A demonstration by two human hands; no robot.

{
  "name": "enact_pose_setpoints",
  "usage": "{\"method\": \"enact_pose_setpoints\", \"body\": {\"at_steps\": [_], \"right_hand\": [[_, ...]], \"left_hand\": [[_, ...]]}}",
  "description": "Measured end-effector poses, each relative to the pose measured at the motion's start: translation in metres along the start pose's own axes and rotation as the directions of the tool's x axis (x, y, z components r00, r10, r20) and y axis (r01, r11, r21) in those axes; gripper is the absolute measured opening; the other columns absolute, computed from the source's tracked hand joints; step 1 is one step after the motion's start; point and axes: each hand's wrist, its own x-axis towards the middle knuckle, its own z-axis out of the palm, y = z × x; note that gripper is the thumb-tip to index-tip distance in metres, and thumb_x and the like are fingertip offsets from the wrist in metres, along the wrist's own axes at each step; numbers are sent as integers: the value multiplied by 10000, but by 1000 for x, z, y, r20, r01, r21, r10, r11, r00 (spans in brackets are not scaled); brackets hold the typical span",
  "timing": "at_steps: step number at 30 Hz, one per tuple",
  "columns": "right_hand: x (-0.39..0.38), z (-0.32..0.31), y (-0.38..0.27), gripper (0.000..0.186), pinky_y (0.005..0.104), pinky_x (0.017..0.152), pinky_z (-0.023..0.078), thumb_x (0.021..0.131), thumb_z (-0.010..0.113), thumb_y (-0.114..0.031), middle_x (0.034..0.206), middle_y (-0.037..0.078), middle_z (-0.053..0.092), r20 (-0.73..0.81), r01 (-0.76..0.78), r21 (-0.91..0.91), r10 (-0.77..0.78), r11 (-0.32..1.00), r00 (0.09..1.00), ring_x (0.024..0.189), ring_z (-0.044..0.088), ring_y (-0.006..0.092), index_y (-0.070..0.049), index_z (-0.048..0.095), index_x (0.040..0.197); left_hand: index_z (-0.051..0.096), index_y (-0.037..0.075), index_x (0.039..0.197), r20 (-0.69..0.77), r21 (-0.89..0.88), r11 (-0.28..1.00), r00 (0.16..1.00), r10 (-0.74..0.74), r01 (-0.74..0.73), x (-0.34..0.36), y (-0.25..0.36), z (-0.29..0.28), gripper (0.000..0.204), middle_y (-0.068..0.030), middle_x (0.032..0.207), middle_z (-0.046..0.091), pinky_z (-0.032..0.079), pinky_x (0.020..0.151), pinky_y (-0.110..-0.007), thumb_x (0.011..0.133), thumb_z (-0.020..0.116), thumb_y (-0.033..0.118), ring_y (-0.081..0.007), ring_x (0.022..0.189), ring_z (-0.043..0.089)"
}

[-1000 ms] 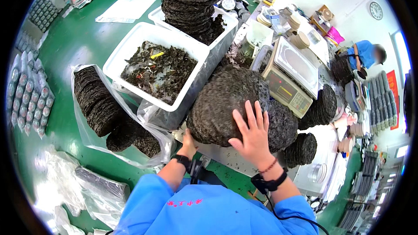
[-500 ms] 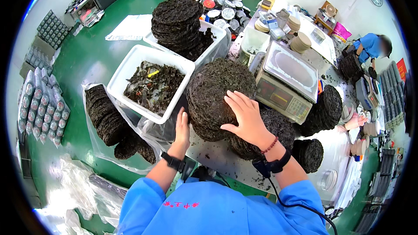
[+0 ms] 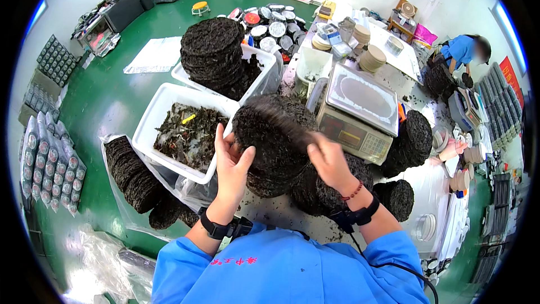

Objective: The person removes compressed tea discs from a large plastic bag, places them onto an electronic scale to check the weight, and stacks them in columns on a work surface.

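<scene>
Pinching blurred dark disc with fingers of right hand at its four o'clock; holding left hand spread at eight o'clock.

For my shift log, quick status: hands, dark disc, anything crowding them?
Left hand and right hand at opposite edges of blurred dark disc, grip unclear. Disc stack beneath. Scale close right, white tub close left.
</scene>
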Motion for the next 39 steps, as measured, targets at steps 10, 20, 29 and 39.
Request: {"method": "enact_pose_setpoints", "body": {"at_steps": [10, 20, 29, 39], "right_hand": [[-21, -165, 23, 354, 356, 943, 499, 999, 509, -171, 1215, 100, 625, -537, 259, 697, 248, 668, 806, 1064, 625, 212, 4, 522, 1306], [-28, -166, 68, 393, 293, 993, 412, 979, 581, -168, 1275, 45, 587, -100, -103, 863, 366, 495, 925, 1143, 534, 131, 6, 527, 1327], [-25, -182, 137, 322, 254, 929, 423, 972, 585, -147, 1166, 25, 577, -173, -129, 741, 373, 659, 911, 1045, 522, 103, -26, 535, 1266], [30, -257, 270, 501, 348, 1018, 408, 940, 624, -198, 1300, 162, 537, -698, -207, 472, 507, 857, 506, 1187, 525, 222, 52, 447, 1336]], "left_hand": [[441, 81, 1355, -78, -372, 923, 988, -135, 97, -8, 25, 30, 456, -98, 1281, 581, 474, 1004, -399, 913, 440, -32, -233, 1166, 573], [466, 41, 1338, 70, -365, 903, 973, -218, 228, -31, 19, 153, 410, -86, 1259, 600, 474, 1002, -370, 934, 431, -21, -210, 1142, 588], [398, 43, 1416, 219, -312, 880, 928, -300, 358, -17, -11, 192, 447, -130, 1392, 500, 415, 1054, -408, 970, 415, 66, -236, 1255, 508], [497, 25, 1318, 78, 474, 869, 990, 117, -140, -25, 2, 112, 362, -92, 1353, 510, 373, 1057, -347, 972, 517, 133, -191, 1274, 467]]}}
